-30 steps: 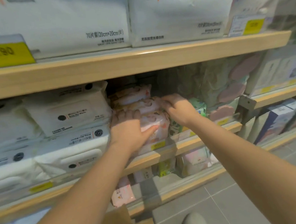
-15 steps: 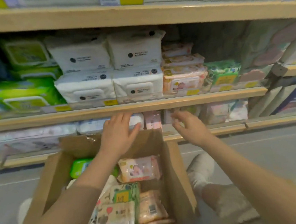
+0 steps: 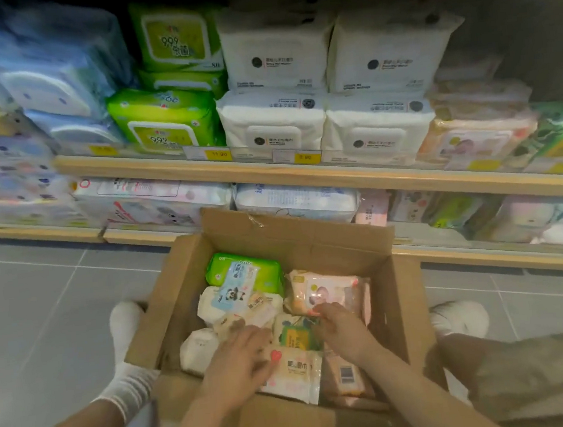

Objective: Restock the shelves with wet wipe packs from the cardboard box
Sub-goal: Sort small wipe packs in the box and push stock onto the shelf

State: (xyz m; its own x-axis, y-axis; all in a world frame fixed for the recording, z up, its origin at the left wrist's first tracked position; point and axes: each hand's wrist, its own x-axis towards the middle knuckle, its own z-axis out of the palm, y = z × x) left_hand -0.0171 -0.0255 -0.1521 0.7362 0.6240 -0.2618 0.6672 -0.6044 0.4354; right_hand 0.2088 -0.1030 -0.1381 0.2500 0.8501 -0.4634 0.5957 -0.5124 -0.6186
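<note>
Pale wood shelves fill the far side of my view, and I judge them well stocked already: white packs stand two high in the middle, green packs to their left, pink packs to their right, and more rows sit on the lower shelf behind the box. The one gap I can make out is the dark space far right above the pink packs, though blur there stops me saying how deep it runs. Nearer to me, the cardboard box sits open on the grey floor between my two feet, and it holds a good many packs, so I reckon a fair part of the restocking is left. Inside it a green pack lies at the far left with a small panda-print pack on top, a pink pack at the far right, and cream packs across the middle. My left hand rests with spread, relaxed fingers on a white pack with a red heart near the front; I see no grip there. My right hand has its fingers bent down at the near edge of the pink pack, beside a small green-and-yellow pack; whether it has hold of anything I cannot tell.
</note>
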